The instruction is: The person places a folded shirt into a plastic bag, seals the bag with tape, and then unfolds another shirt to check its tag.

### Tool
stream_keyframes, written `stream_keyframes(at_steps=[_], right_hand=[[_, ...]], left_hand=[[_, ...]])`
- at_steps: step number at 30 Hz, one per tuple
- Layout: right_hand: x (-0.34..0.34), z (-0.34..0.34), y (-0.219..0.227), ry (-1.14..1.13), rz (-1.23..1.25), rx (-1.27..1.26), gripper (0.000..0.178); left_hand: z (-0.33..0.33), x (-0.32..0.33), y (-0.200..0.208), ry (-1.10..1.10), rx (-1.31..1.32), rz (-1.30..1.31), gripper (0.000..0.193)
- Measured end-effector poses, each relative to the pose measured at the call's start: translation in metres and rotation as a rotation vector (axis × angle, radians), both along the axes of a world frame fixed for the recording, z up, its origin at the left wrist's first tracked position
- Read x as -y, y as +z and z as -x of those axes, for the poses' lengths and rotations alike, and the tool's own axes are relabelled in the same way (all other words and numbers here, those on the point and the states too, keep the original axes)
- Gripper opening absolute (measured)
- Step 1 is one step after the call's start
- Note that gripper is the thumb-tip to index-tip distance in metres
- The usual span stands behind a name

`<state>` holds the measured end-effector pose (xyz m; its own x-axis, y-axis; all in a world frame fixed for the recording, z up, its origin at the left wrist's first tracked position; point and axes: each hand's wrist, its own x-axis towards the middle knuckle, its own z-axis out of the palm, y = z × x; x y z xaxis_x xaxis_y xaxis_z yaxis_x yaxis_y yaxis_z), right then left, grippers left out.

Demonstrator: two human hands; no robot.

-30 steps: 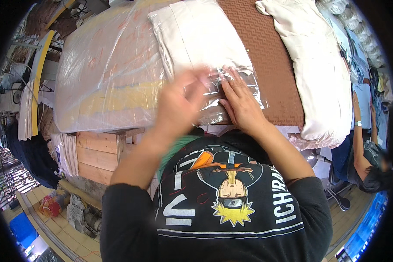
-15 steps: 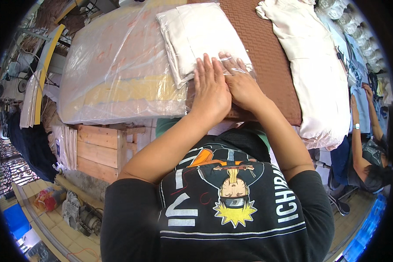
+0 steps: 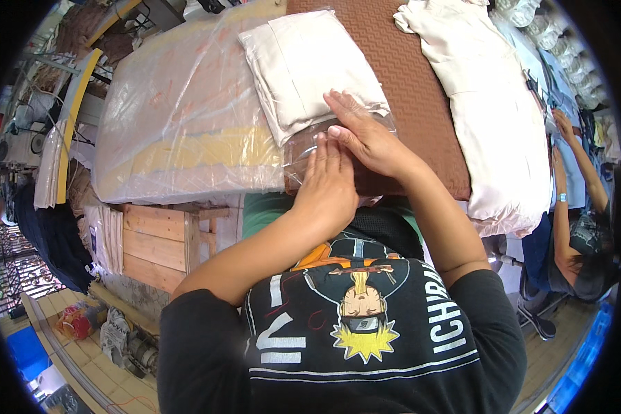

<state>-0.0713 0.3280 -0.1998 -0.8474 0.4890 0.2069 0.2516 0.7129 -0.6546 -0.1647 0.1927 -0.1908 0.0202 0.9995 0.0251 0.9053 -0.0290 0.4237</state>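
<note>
A folded cream garment point(image 3: 310, 65) lies in a clear plastic bag in front of me, partly on a brown textured mat point(image 3: 421, 110). The bag's loose near end point(image 3: 301, 150) spreads towards me as a clear flap. My left hand point(image 3: 330, 183) rests flat on that flap, fingers stretched out and close together. Just above it, my right hand point(image 3: 372, 138) lies across the garment's near right edge with its fingers extended and its thumb towards the left fingertips. Neither hand grips anything.
Left of the garment lies a wide plastic-covered stack point(image 3: 186, 110). Cream cloth point(image 3: 493, 110) is piled along the right side. A wooden crate point(image 3: 155, 238) stands below the stack. At far right, another person's arms point(image 3: 562, 172) reach over blue cloth.
My left hand has slid towards me, off the garment onto the bag's flap. My right hand has moved slightly left and now shows its thumb. The bagged garment has shifted slightly left.
</note>
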Motion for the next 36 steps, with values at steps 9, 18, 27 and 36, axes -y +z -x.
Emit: stream_keyframes(at_steps=[9,18,27,36], right_hand=[[0.007,0.011,-0.008,-0.079,-0.191,0.087,0.068],[0.004,0.017,-0.019,-0.279,-0.318,0.311,0.089],[0.017,0.016,-0.025,-0.371,-0.3,0.358,0.096],[0.037,0.014,-0.028,-0.495,-0.287,0.358,0.099]], left_hand=[[0.027,-0.056,-0.015,0.343,-0.078,-0.023,0.082],[0.053,-0.039,-0.038,0.455,0.057,-0.073,0.118],[0.055,-0.043,-0.031,0.512,-0.025,0.03,0.101],[0.053,-0.025,-0.021,0.257,-0.155,0.085,0.091]])
